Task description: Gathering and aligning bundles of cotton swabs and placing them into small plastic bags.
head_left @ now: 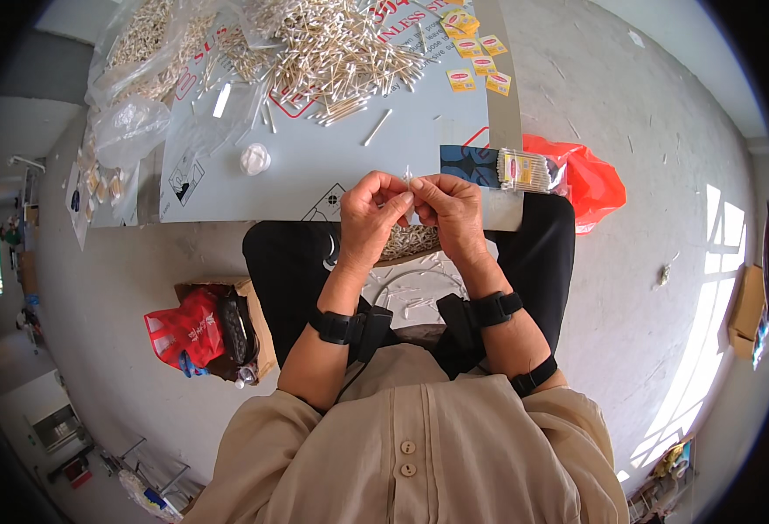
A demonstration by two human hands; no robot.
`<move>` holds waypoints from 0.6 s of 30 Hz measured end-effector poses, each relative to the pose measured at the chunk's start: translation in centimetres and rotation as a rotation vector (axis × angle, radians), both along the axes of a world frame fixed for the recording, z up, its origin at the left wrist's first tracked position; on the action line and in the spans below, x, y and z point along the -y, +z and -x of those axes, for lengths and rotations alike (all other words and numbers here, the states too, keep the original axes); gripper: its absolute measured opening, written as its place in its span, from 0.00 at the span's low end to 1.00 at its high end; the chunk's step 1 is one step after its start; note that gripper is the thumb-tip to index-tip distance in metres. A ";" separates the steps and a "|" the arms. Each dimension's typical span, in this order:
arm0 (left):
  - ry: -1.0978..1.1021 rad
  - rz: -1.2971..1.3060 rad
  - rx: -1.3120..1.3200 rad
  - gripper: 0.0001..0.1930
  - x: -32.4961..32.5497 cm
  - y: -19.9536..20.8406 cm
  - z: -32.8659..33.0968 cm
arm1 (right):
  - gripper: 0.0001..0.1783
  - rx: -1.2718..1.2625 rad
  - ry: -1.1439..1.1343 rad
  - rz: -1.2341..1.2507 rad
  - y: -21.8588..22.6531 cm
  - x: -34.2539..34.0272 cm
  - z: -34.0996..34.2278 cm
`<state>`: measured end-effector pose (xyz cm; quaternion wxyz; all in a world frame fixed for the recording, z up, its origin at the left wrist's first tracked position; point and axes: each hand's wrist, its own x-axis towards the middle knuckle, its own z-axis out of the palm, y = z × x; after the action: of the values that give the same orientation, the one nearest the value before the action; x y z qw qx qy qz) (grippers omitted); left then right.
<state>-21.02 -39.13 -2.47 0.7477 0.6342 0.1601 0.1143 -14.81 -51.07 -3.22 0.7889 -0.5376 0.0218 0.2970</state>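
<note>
At the table's near edge, my left hand [369,218] and my right hand [454,211] meet with fingertips pinched together. Between them is a small strip of clear plastic film [408,175], mostly hidden by the fingers. Below my hands, more cotton swabs [412,242] lie between my knees, partly covered by my wrists. A large loose heap of cotton swabs [332,52] spreads over the far side of the table. To the right of my right hand lies a clear packet of cotton swabs [526,170] with a yellow label.
Several yellow cards [461,80] lie at the table's far right. A white crumpled ball [255,159] sits left of my hands. Clear bags of swabs [144,52] stand far left. A red plastic bag [596,185] hangs at the right edge; a cardboard box [258,327] stands on the floor.
</note>
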 end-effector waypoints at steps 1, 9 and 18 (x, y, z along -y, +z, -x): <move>-0.002 0.003 0.007 0.03 0.0 0.0 0.0 | 0.10 0.011 0.007 0.010 0.1 0.0 0.0; 0.012 0.033 -0.003 0.02 -0.1 0.2 0.1 | 0.09 0.009 0.028 -0.014 -0.1 0.1 0.0; 0.018 0.035 0.008 0.03 -0.2 -0.1 0.1 | 0.09 0.011 0.018 -0.015 -0.2 0.0 0.1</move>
<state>-21.11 -38.95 -2.59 0.7582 0.6192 0.1650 0.1207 -14.89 -51.06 -3.39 0.7904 -0.5334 0.0103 0.3010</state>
